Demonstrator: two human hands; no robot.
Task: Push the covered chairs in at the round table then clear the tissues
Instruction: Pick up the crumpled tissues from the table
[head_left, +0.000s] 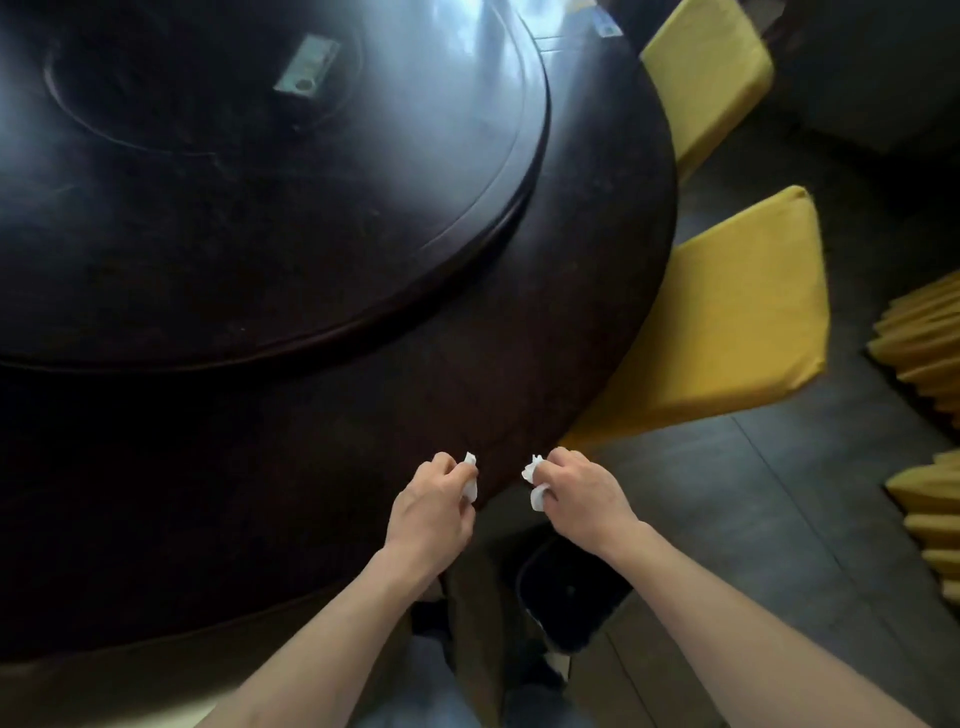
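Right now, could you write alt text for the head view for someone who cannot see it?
A left hand and a right hand each grip crumpled white tissue at the edge of a dark round wooden table. Two yellow covered chairs stand at its right side.

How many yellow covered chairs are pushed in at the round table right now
2: one yellow covered chair at the round table edge near the right hand, another farther along. Others may sit out of view.

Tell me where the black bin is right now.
In the head view, the black bin stands on the floor at bottom centre, just below the right hand and beside the round table edge.
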